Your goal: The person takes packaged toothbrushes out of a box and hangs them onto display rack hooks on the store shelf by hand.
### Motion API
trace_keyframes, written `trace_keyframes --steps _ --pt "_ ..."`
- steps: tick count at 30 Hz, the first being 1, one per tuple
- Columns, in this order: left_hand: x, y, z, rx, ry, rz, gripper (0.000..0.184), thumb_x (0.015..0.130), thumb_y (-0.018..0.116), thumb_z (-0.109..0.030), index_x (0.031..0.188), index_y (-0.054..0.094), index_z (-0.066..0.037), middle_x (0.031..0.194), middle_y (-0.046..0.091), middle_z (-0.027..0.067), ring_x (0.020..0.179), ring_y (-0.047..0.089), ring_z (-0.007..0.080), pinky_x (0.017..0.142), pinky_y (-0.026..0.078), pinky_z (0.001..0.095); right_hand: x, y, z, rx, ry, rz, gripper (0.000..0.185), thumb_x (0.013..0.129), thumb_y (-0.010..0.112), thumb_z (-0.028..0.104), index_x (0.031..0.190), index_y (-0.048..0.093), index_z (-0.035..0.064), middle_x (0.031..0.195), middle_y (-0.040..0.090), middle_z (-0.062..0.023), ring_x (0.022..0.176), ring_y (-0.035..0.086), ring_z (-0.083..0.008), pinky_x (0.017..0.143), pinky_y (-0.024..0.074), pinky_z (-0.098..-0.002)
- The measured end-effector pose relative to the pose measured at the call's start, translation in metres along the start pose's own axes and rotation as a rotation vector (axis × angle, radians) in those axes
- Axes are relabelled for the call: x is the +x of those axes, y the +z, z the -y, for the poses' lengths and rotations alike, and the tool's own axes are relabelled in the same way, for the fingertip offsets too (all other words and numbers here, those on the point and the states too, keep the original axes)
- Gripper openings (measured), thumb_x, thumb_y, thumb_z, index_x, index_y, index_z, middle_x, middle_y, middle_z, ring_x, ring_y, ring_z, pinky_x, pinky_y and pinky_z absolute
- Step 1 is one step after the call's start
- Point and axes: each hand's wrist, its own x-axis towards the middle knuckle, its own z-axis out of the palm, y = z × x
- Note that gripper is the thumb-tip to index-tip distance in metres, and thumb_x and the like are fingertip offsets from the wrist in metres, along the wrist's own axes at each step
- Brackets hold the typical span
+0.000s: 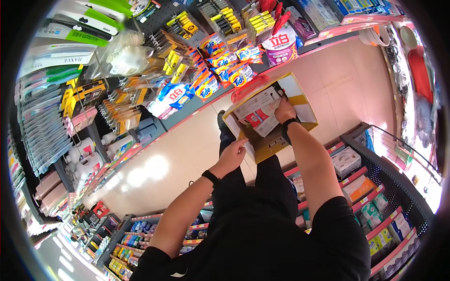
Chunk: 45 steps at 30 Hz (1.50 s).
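Stocked shelves (pixel 190 113) flank the pale floor (pixel 333 91) beneath the box (pixel 305 112).

yellow-edged box (pixel 302 111): open-topped | right hand (pixel 284 111): inside box, at white-and-red packages (pixel 259 116) | left hand (pixel 233 154): at box's near left edge | Tide bags (pixel 241 77): on shelf (pixel 187 112) beyond box | pale floor (pixel 340 79): below box

One camera sits on the person's (pixel 262 234) head and looks forward and down, close above both arms (pixel 311 157), toward the box (pixel 266 152) and floor (pixel 323 86).
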Motion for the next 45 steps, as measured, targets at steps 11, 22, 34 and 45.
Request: trace_keyframes --steps 11,22,34,45 --pt "-0.002 -0.01 -0.02 0.011 -0.092 0.05 0.04 0.092 0.055 -0.016 0.13 0.057 -0.002 0.09 0.066 0.017 0.086 0.066 0.0315 0.079 0.052 0.0387 -0.055 -0.004 0.028 0.057 -0.143 -0.124 0.051 0.083 0.059 0.021 0.129 0.045 0.0056 0.104 0.067 -0.0233 0.097 0.065 -0.0417 0.084 0.0517 -0.0493" --pt "-0.033 -0.041 -0.114 0.443 0.409 -0.142 0.073 0.084 0.071 -0.025 0.145 0.036 -0.007 0.14 0.046 0.0211 0.129 0.047 0.0396 0.105 0.042 0.044 -0.217 -0.186 0.079 0.737 -0.272 0.127 0.026 0.086 0.059 0.023 0.083 0.07 0.0 0.056 0.053 -0.0003 0.044 0.05 -0.0084 0.042 0.0381 -0.0262" --pt "-0.137 -0.077 -0.218 -0.7 0.078 0.167 0.041 0.104 0.051 -0.024 0.139 0.044 -0.005 0.123 0.063 0.013 0.104 0.068 0.0228 0.068 0.061 0.0327 -0.288 -0.239 0.1 1.034 -0.704 0.034 0.033 0.098 0.059 0.02 0.127 0.057 0.0048 0.087 0.054 0.0033 0.08 0.05 -0.0051 0.069 0.0429 -0.0232" --pt "-0.17 -0.049 -0.242 -0.724 0.177 0.041 0.036 0.104 0.051 -0.025 0.133 0.05 -0.005 0.111 0.068 0.0121 0.1 0.069 0.0215 0.069 0.061 0.0327 -0.318 -0.211 0.091 1.076 -0.852 0.572 0.023 0.099 0.059 0.013 0.119 0.06 0.0014 0.103 0.064 -0.0001 0.093 0.056 -0.0062 0.081 0.0462 -0.0246"
